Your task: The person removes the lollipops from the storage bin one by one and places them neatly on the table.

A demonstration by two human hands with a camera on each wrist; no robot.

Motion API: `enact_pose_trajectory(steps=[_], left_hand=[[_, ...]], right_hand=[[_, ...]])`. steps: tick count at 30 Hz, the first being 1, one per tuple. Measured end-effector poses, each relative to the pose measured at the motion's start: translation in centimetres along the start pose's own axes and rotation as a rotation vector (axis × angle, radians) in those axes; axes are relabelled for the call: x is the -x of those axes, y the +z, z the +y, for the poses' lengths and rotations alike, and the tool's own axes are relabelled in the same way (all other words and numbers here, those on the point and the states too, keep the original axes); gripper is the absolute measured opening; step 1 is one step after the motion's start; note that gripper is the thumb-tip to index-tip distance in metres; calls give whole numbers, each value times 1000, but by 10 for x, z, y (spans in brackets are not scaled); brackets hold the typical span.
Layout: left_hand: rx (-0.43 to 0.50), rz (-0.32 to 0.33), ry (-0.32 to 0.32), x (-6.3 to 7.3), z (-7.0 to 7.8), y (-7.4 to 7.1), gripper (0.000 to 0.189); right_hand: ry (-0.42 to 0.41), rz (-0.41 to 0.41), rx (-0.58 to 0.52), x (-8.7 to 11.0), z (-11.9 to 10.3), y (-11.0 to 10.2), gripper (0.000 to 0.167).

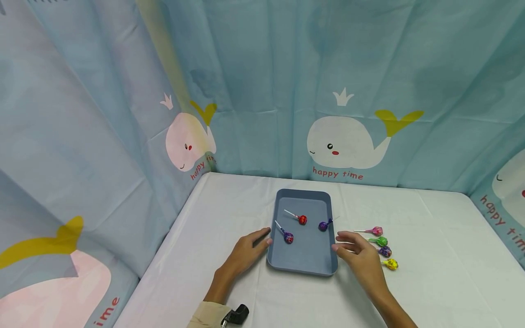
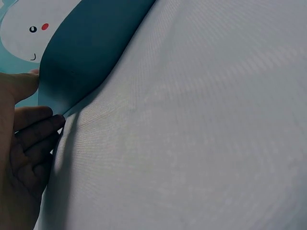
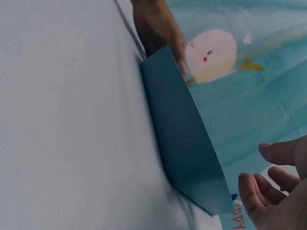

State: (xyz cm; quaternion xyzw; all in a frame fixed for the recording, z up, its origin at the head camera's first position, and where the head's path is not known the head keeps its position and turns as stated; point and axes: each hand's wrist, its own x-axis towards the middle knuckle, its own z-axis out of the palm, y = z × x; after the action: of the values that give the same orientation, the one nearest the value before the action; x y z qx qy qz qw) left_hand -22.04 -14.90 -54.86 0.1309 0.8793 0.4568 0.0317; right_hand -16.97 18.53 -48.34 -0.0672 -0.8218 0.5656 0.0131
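Note:
A blue-grey rectangular tray [image 1: 303, 259] lies on the white-covered table in the head view. Inside it are a red lollipop [image 1: 302, 219], a purple lollipop [image 1: 289, 238] near the left wall, and another purple lollipop [image 1: 323, 226] whose stick leans over the right rim. My left hand [image 1: 245, 252] is at the tray's left side, its fingertips at the wall and its fingers loosely extended. On the opposite side, my right hand [image 1: 362, 259] is beside the right wall with relaxed, slightly bent fingers and nothing in them. The right wrist view shows a gap between this hand [image 3: 276, 189] and the tray [image 3: 184, 139].
Right of my right hand lie a pink lollipop [image 1: 377, 231], a green lollipop [image 1: 381, 241], a purple lollipop [image 1: 385, 252] and a yellow lollipop [image 1: 391, 264], partly behind the hand. A whale-print curtain [image 1: 254, 136] borders the table at the back and sides.

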Motion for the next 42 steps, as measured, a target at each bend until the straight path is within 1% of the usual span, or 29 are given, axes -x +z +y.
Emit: enact_pose_trajectory(steps=[3,6,11,16,22,29,42], left_hand=[[1,-1,0,0,0,0,61],[4,-2,-2,0,1,-1,60],[6,1,-2,1,2,-1,60],[3,1,2,0,2,-1,59],[2,-2,2,0,2,0,60],[-5,1,-4,0,1,0,60],[-16,11,12,0,2,0,61]], right_hand=[[-7,-5,-18,0,-1,8,46],[-35,-7,-31,0,-1,18,47],[-91,-5,-47,-2,-3,34,43],[-115,-2,-83,-6,-4,47,42],[-100,-5,-85,-12,-4,58,42],[-87,-16,-52,-17,-5,71,41],[-101,-23,-43,-32,-4,92,40]])
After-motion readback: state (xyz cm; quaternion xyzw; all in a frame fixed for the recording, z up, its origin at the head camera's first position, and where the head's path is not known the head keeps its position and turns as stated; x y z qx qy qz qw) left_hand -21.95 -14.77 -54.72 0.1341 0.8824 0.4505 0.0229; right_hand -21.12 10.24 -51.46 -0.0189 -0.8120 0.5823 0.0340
